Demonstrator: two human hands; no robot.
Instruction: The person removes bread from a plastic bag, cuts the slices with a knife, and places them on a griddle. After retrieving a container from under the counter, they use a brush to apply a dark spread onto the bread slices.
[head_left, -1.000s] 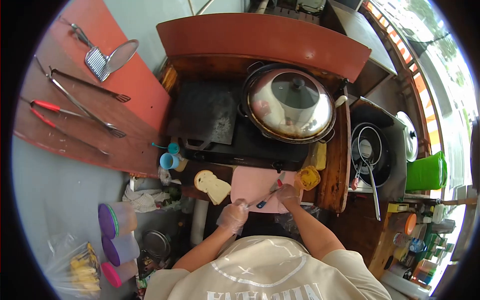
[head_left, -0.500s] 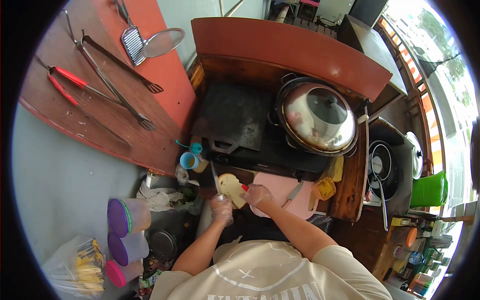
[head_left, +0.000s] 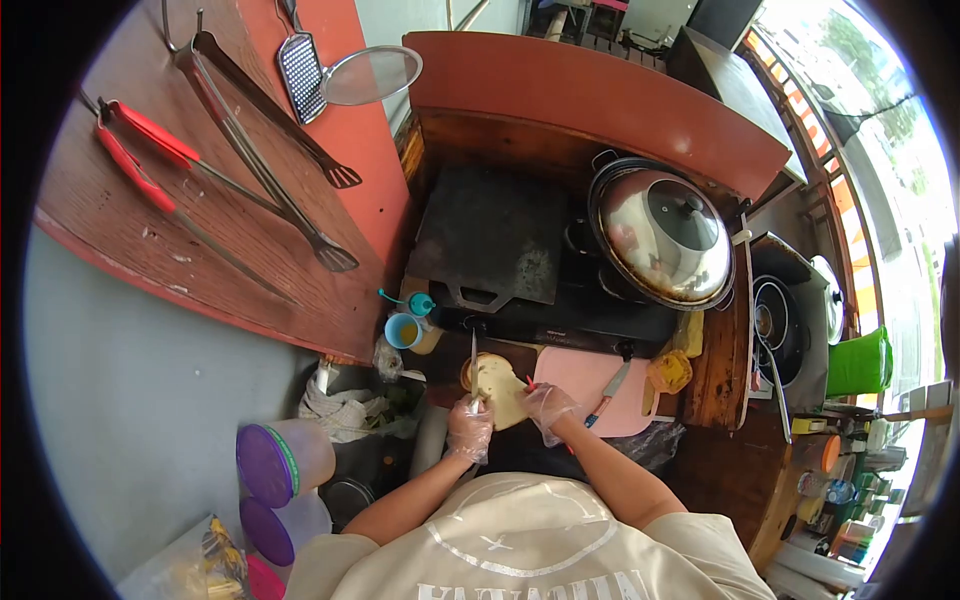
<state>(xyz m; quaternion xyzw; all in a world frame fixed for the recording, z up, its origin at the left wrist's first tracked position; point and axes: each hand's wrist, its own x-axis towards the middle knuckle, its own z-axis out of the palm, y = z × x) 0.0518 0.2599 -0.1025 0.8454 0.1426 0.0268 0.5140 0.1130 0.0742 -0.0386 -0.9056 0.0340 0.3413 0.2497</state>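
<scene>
My left hand (head_left: 470, 432), in a clear plastic glove, is closed on a knife (head_left: 474, 352) with a narrow, upright blade overlapping the bread's left side. A pale slice of bread (head_left: 502, 396) is between my hands, tilted, and brown crust of another piece shows behind its left edge. My right hand (head_left: 550, 412), gloved too, has its fingers closed at the bread's right edge. Something small and red (head_left: 530, 383) shows at those fingertips; I cannot tell what it is. Right of this hand, a second knife (head_left: 607, 393) lies on the pink cutting board (head_left: 570, 375).
A black griddle plate (head_left: 490, 235) and a lidded pot (head_left: 665, 235) sit on the stove ahead. The blue cup (head_left: 403, 331) stands left of the bread. Tongs (head_left: 150, 170) hang on the left panel. A yellow-orange tub (head_left: 672, 372) is by the board's right edge.
The view has shifted, so the surroundings sit further right. The bread slice is now lifted and tilted between my hands; before, it lay flatter. The blade stands more upright.
</scene>
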